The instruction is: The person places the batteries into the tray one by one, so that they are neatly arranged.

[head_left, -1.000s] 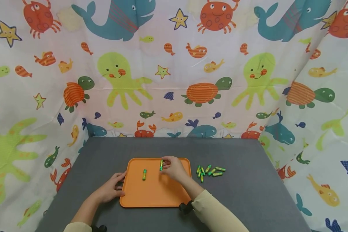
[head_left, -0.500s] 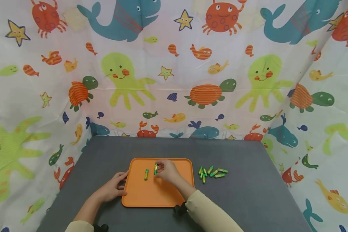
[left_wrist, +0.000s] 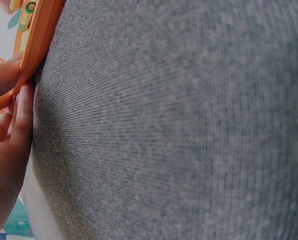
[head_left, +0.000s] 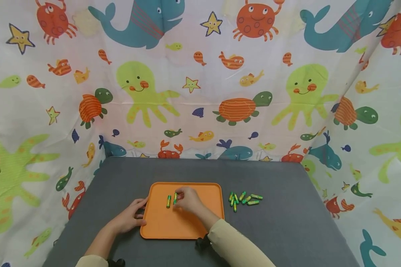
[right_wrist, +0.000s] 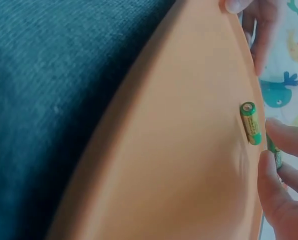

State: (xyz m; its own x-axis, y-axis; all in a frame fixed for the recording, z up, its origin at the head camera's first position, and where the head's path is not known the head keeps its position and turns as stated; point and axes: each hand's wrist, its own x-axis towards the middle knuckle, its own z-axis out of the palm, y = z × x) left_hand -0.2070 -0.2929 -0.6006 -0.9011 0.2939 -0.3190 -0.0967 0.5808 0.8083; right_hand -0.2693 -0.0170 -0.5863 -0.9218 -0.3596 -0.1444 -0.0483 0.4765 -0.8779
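In the head view, an orange tray [head_left: 200, 226] lies on the grey table. One green-and-yellow battery [head_left: 168, 201] sits on its left half, also visible in the right wrist view as a battery [right_wrist: 250, 123] with its end facing up. My right hand [head_left: 188, 200] pinches a second battery [head_left: 175, 198] just right of the first, a small gap between them. Whether the held one touches the tray I cannot tell. At the tray's left edge, my left hand [head_left: 130, 216] holds the rim, with its fingers [left_wrist: 23, 117] against the side in the left wrist view.
Several more batteries [head_left: 244, 198] lie in a loose group on the grey table [head_left: 280, 230], right of the tray. A curtain [head_left: 200, 92] printed with sea animals hangs behind the table and along both sides.
My right hand has carried its battery leftward and slightly down over the tray, close to the lying battery. My left hand keeps its place at the rim. The head view shifted slightly at first.
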